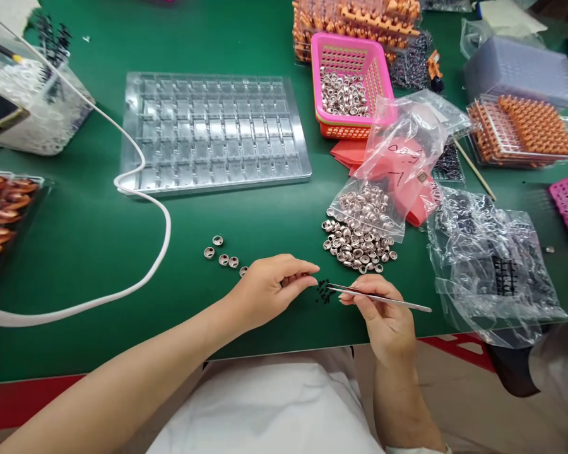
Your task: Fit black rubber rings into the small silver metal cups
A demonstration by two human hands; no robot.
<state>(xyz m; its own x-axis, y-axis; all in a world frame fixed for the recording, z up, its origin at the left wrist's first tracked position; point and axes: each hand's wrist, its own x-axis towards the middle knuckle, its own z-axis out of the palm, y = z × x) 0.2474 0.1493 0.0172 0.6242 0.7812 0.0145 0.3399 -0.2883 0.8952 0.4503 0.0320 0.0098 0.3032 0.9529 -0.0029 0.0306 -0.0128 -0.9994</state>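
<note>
My right hand point(385, 318) is closed on a pair of metal tweezers point(397, 300), whose tips point left to a small pile of tiny black parts point(324, 291) on the green table. Just left of that pile is my left hand point(269, 287), thumb and fingertips brought close together; whether a small part sits between them I cannot make out. Several round silver metal caps point(224, 259) lie loose beyond my left wrist, one partly hidden by the hand. A larger heap of the same caps point(364, 249) spills from a clear plastic bag point(392, 157) beyond my right hand.
A clear compartment tray point(218, 132) lies beyond my left hand, with a white cable point(163, 233) curving past it. A pink basket point(317, 94) holds more caps. Plastic bags of black parts point(497, 265) lie at right. Orange parts in trays point(525, 129) stand farther back.
</note>
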